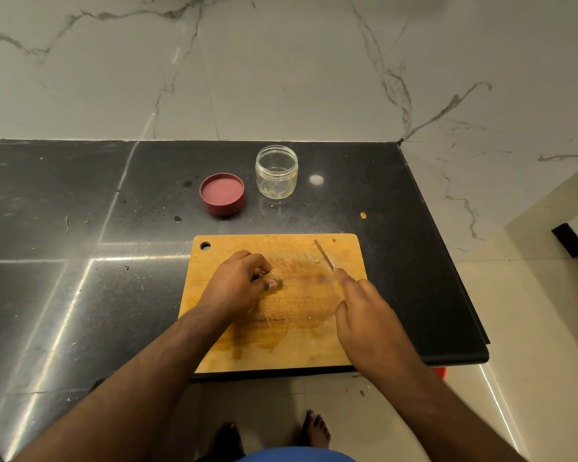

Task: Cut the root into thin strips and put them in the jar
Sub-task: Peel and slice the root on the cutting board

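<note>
1. Rectangular wooden cutting board [301, 345] – stained, scored, a round hole in one corner – lies on the polished black stone counter [80, 201].
2. Left hand [239, 285] rests on the board, fingers curled, pinching a small brownish root [276, 273], mostly hidden.
3. Right hand [367, 323] grips a knife [324, 255]; the thin blade angles above the board, clear of the root.
4. Clear cylindrical jar [276, 175] stands open beyond the board, beside its round maroon lid [222, 194], which lies upturned.
</note>
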`<move>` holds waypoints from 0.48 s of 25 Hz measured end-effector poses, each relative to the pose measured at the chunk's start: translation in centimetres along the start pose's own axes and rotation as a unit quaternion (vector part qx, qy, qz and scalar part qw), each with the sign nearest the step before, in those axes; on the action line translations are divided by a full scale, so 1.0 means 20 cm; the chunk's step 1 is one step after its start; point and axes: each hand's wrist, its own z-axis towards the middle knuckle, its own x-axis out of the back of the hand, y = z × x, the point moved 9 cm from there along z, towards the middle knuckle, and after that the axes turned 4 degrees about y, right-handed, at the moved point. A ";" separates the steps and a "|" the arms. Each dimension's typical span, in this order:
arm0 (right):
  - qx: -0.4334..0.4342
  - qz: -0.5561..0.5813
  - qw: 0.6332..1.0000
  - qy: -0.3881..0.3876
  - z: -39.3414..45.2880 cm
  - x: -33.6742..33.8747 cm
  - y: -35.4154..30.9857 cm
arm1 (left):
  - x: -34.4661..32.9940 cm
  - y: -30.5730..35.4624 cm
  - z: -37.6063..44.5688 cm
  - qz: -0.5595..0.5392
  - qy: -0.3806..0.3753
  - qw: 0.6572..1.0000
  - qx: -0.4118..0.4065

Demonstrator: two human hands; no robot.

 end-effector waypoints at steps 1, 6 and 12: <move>-0.003 0.023 1.000 -0.011 0.00 -0.01 0.01 | 0.00 0.00 0.00 -0.001 0.000 1.000 -0.001; -0.003 0.070 0.995 -0.071 -0.04 -0.08 0.03 | 0.00 -0.01 0.00 -0.004 0.002 1.000 -0.004; -0.072 0.015 0.997 -0.016 0.02 0.00 0.20 | -0.01 -0.02 0.00 -0.010 -0.001 1.000 -0.005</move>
